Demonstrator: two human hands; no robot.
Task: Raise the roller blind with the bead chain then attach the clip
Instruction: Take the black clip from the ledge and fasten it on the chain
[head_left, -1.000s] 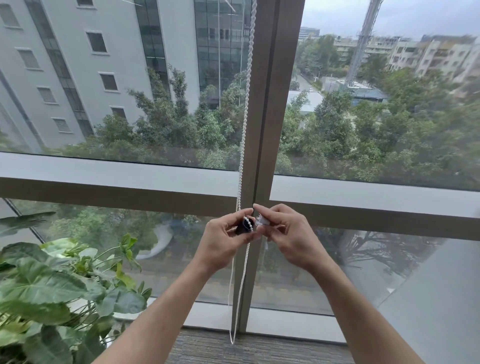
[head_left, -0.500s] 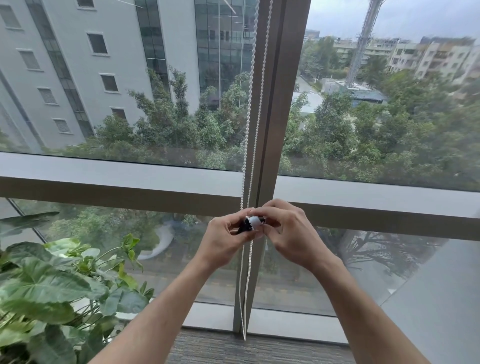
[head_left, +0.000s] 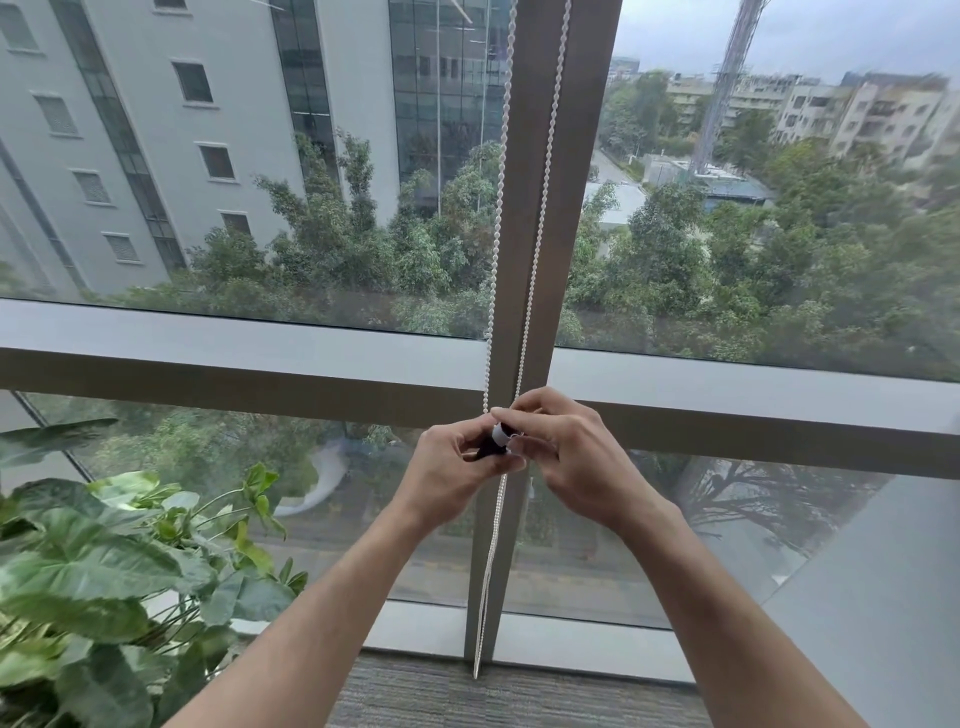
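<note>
A white bead chain (head_left: 500, 208) hangs in two strands down the brown window post (head_left: 563, 208), and its loop ends near the floor. At chest height both hands meet on the chain. My left hand (head_left: 457, 467) pinches a small black clip (head_left: 488, 448) from the left. My right hand (head_left: 566, 457) pinches the clip's white part (head_left: 500, 434) from the right, with the strands running between the fingers. The blind itself is out of view above the frame.
A leafy potted plant (head_left: 104, 582) stands at the lower left, close to my left forearm. Grey carpet (head_left: 467, 696) meets the window base below. A horizontal brown window rail (head_left: 234, 374) crosses just above the hands.
The two chain strands have spread apart above the hands, and the hanging loop has swung slightly right. Both hands have closed tighter together on the clip and risen a little.
</note>
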